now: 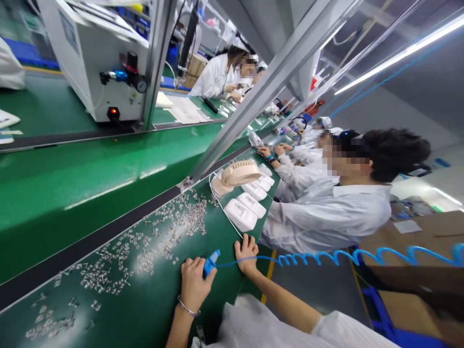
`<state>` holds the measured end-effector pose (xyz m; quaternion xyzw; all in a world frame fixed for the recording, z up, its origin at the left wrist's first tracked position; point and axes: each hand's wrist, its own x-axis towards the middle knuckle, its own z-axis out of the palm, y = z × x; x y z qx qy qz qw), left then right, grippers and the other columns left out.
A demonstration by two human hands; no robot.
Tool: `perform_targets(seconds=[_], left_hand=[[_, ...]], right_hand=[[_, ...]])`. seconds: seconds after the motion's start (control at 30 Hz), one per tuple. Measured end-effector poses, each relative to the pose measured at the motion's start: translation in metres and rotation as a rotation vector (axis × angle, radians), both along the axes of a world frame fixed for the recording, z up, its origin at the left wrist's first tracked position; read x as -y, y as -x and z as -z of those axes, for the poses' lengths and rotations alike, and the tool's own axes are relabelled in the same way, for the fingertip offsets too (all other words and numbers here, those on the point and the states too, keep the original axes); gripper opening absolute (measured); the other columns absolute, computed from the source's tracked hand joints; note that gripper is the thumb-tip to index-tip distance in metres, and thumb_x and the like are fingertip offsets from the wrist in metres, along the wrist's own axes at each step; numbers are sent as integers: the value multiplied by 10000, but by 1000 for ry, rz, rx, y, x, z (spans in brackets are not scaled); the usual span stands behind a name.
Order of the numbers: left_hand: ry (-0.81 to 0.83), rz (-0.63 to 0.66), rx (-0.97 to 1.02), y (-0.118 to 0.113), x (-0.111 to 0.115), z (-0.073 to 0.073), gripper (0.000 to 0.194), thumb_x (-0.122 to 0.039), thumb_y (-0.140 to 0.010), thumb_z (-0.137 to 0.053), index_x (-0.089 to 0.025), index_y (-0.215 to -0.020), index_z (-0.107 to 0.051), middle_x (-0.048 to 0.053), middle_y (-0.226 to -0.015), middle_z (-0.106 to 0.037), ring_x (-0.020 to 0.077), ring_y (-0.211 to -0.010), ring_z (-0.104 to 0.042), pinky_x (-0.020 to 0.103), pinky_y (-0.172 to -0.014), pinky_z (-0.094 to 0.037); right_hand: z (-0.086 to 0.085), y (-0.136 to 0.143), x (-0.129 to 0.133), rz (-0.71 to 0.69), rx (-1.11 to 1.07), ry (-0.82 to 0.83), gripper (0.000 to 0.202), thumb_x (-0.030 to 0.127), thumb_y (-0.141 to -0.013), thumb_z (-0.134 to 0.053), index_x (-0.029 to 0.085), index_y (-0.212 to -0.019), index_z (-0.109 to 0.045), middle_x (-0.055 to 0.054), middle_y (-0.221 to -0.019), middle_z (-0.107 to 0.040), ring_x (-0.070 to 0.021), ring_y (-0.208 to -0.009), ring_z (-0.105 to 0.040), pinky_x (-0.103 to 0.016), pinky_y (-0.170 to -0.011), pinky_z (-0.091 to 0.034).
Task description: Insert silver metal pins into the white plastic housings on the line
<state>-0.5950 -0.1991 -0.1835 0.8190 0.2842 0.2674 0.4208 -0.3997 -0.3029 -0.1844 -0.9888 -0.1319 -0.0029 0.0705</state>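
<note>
1. Your left hand [194, 285] is closing around a small blue air nozzle [210, 263], thumb and fingers wrapped on its body, with the tip pointing up and away from you toward the scattered metal parts [145, 246] on the green mat [152, 304]

2. Your right hand [246, 252] is holding nothing; it is resting with its fingers curled down, pressing on the mat's near edge, just beside where the blue coiled hose [326, 256] is leaving the nozzle

3. The nozzle is sitting low over the mat, near the closest metal parts but apart from them; judging by that, you are wise in keeping the tip low and angled toward the belt side, so any air is pushing the parts together rather than off the edge

4. The hose is trailing off to your right, across the gap beside the co-worker's sleeve [322, 217]; keeping slack in it is probably helping the nozzle stay steady

5. The white cases [241, 215] and the small fan [241, 172] are lying just beyond your right hand, so you are likely better off aiming away from them
</note>
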Motion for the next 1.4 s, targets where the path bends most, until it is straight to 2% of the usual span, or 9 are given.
perform_targets(seconds=[0.2,0.33,0.67,0.83,0.93,1.03,1.13,1.2,1.4], left_hand=[[71,74,36,3,8,-7,28,-205,-704,-617,-229,-715,-619,-14,-743,-660,188,-772,-541,321,-714,-333],[138,74,26,3,11,-8,145,-193,-770,-527,-257,-817,-648,-21,-815,-682,180,-826,-553,326,-751,-338],[155,17,43,3,6,-3,216,-288,-762,-436,-213,-640,-598,-8,-674,-635,160,-705,-560,286,-671,-382],[34,-95,34,4,10,8,223,-294,-698,-423,-229,-599,-612,-3,-692,-655,159,-666,-582,268,-638,-427],[-16,-195,-25,0,17,9,261,-373,-701,-434,-237,-573,-616,7,-735,-683,177,-691,-611,272,-642,-450],[-17,-422,-108,-7,30,0,292,-444,-648,-419,-240,-572,-614,27,-701,-685,201,-632,-611,293,-599,-450],[-48,-679,-262,-18,51,-15,317,-503,-636,-392,-253,-488,-520,21,-454,-557,213,-478,-525,301,-492,-379],[-81,-699,-299,-26,68,-22,328,-511,-664,-390,-258,-477,-480,9,-385,-476,212,-454,-485,293,-471,-349],[-405,-698,-202,-41,111,-24,200,-329,-740,-384,-228,-664,-540,7,-560,-589,201,-538,-511,282,-517,-368]], right_hand=[[9,-8,5,-5,23,-9,628,401,-827,-293,70,-1353,-380,-236,-1413,-298,-364,-1296,-282,-500,-986,-305],[15,-12,11,-17,51,-14,635,442,-825,-286,107,-1356,-380,-208,-1415,-300,-375,-1274,-302,-510,-964,-325],[29,-24,26,-200,161,-161,625,462,-834,-341,92,-1331,-423,-232,-1419,-303,-407,-1242,-341,-584,-918,-332],[31,-19,32,-483,392,-404,603,437,-860,-409,92,-1353,-366,-259,-1422,-303,-394,-1273,-337,-593,-917,-354],[14,-3,47,-749,431,-634,575,325,-871,-477,99,-1374,-313,-256,-1425,-309,-352,-1316,-310,-568,-961,-359],[-17,16,62,-1319,174,-966,456,219,-915,-402,130,-1354,-318,-131,-1221,-583,-155,-1180,-506,-302,-926,-463],[-45,30,64,-1904,-29,-830,279,285,-953,-373,160,-1186,-461,-36,-1099,-667,-48,-1038,-587,-158,-867,-462],[-53,36,60,-1912,-12,-797,251,271,-957,-352,142,-1109,-505,-61,-1137,-652,-60,-1073,-575,-159,-877,-458],[-43,40,55,-1645,-249,-1043,331,133,-879,-345,110,-1153,-530,-120,-1122,-637,-160,-1077,-581,-275,-899,-491]])
